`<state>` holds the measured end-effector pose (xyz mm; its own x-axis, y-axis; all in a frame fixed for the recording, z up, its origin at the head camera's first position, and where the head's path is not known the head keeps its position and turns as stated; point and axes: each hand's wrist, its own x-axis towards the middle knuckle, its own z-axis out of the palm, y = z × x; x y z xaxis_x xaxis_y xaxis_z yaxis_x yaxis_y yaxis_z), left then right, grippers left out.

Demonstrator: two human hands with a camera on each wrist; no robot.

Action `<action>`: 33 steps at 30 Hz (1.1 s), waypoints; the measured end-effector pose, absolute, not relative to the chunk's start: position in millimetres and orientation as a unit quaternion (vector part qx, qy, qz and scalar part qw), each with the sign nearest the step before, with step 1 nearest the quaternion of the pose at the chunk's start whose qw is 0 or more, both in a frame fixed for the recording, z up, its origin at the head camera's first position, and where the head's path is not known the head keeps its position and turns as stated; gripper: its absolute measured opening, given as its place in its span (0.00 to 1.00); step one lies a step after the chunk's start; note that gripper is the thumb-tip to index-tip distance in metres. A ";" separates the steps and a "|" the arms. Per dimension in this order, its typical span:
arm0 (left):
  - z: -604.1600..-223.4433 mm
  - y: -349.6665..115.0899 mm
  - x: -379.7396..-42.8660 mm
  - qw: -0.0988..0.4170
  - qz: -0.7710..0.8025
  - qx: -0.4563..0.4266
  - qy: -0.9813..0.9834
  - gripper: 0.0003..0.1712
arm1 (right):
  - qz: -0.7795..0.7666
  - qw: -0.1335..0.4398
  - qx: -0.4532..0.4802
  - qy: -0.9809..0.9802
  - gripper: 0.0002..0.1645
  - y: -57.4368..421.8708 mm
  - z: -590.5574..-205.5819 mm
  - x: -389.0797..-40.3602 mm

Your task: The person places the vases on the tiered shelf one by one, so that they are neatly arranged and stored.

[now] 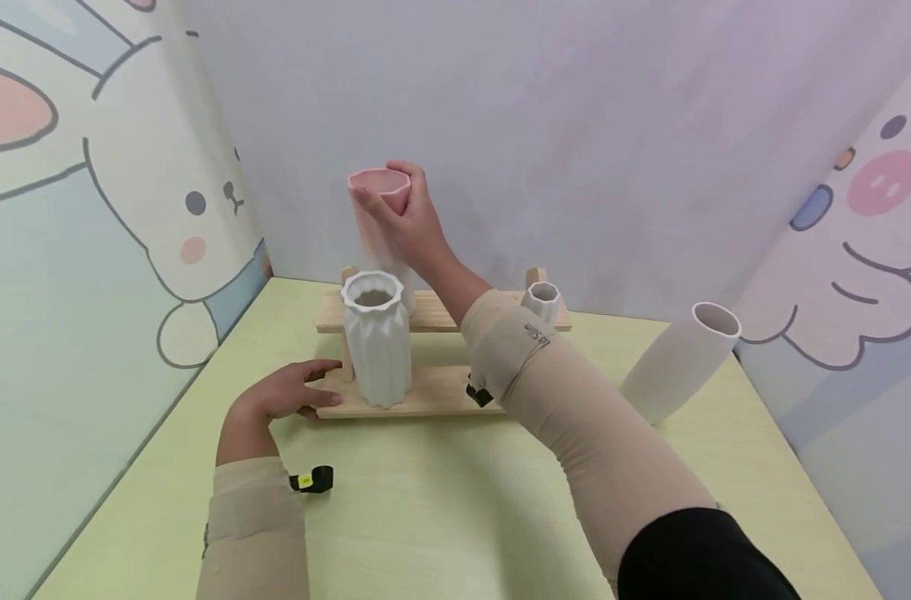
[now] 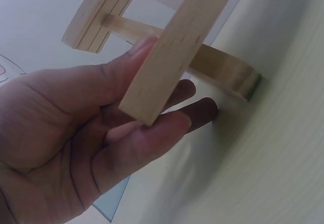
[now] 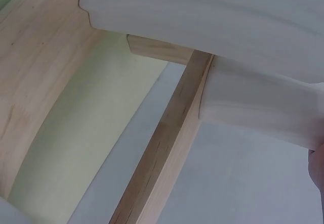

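My right hand (image 1: 416,223) grips a tall vase (image 1: 371,229), pink at the top and fading to white, by its rim. Its pale lower end meets the upper board of a two-tier wooden rack (image 1: 443,392), behind a white fluted vase (image 1: 380,350) on the lower board. In the right wrist view, the held vase's white part (image 3: 258,102) reaches the board's edge, and only a sliver of the hand shows. My left hand (image 1: 286,392) holds the rack's lower left end, with thumb and fingers around the board (image 2: 167,67) in the left wrist view.
A small white vase (image 1: 542,304) stands at the right end of the upper board. To the right of the rack, a tall white vase (image 1: 668,371) leans on the pale green table (image 1: 395,517). Walls with cartoon animals (image 1: 200,208) enclose the table's back and sides.
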<state>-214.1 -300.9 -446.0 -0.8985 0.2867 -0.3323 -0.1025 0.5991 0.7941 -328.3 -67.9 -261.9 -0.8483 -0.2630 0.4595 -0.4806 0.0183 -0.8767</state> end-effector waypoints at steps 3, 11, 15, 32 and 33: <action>-445.3 -299.7 -214.9 0.219 0.443 0.054 0.868 0.48 | 0.648 0.087 0.263 -0.710 0.39 -66.3 -261.9 -328.3; -444.6 -296.4 -218.4 0.221 0.436 0.062 0.870 0.47 | 0.633 0.085 0.258 -0.725 0.42 -60.2 -262.8 -330.7; -445.8 -296.8 -219.4 0.223 0.438 0.060 0.869 0.47 | 0.638 0.093 0.266 -0.716 0.48 -56.1 -263.5 -328.8; -447.1 -302.2 -222.4 0.227 0.447 0.057 0.863 0.48 | 0.591 0.139 0.324 -0.726 0.55 -7.8 -253.6 -281.1; -447.5 -302.3 -222.7 0.228 0.446 0.057 0.864 0.48 | 0.589 0.139 0.325 -0.726 0.56 -3.2 -257.2 -277.6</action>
